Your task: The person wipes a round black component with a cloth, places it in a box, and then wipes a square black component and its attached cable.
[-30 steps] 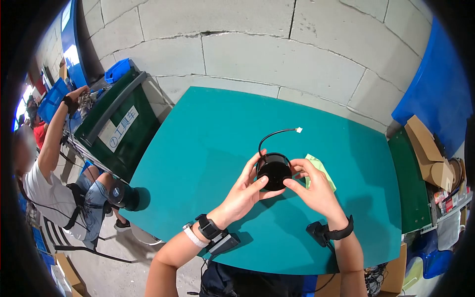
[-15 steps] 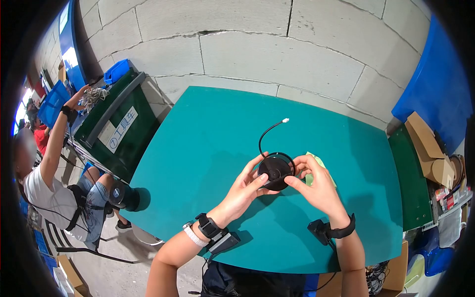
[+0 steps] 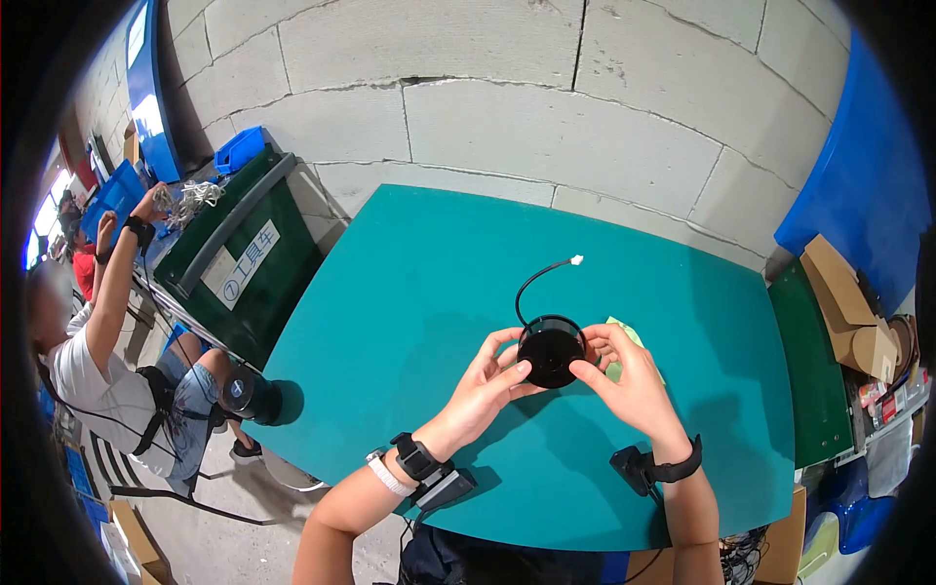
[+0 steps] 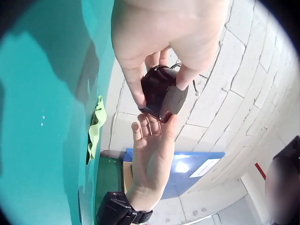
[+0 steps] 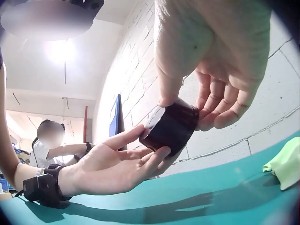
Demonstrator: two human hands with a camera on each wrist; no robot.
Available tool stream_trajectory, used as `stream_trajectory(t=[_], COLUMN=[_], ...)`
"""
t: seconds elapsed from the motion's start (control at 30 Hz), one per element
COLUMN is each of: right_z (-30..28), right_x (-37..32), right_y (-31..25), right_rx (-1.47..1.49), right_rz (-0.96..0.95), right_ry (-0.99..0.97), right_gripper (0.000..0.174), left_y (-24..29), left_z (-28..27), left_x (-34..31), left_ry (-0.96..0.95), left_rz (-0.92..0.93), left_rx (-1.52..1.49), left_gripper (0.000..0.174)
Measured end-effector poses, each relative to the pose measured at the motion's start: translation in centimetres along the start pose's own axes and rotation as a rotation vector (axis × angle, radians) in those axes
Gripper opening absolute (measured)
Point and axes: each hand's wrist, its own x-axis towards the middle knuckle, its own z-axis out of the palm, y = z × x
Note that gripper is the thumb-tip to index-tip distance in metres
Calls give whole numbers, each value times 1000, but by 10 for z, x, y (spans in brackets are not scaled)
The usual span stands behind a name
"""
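A black, round, short-cylinder device point(image 3: 552, 359) is held over the green table, its glossy flat face turned up toward the head camera. From its far side a black cable point(image 3: 520, 296) curves away to a small white connector point(image 3: 577, 260). My left hand point(image 3: 480, 386) grips the left side, thumb on the face and fingers beneath. On the right side, my right hand point(image 3: 634, 382) holds it with thumb on the face and fingertips at the rim. The right wrist view shows the smooth dark side wall of the device point(image 5: 169, 129) between both hands.
A light green cloth point(image 4: 97, 126) lies on the table point(image 3: 419, 263) beyond my right hand. A black cylinder point(image 3: 252, 395) stands by the left table edge, near a seated person point(image 3: 117, 361) and a green tool cart point(image 3: 234, 263). An open cardboard box point(image 3: 848, 312) is at right.
The device tilted between my hands half a second ago, showing a duller face, and now its glossy face is up again. The cable end swung with it. Both hands kept hold.
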Motion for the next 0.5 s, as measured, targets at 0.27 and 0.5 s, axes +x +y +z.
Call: stream_trajectory(t=[0.27, 0.5], right_z=[1, 1], right_x=[-1, -1], right_y=[0, 0], right_rx=[8, -19], right_rz=[9, -5], right_ry=[-1, -16], right_gripper=[34, 36], left_y=[2, 0], left_z=[2, 0], left_x=[-2, -2], left_ry=[52, 51], left_rz=[-11, -6], left_rx=[7, 24], left_gripper=[50, 55])
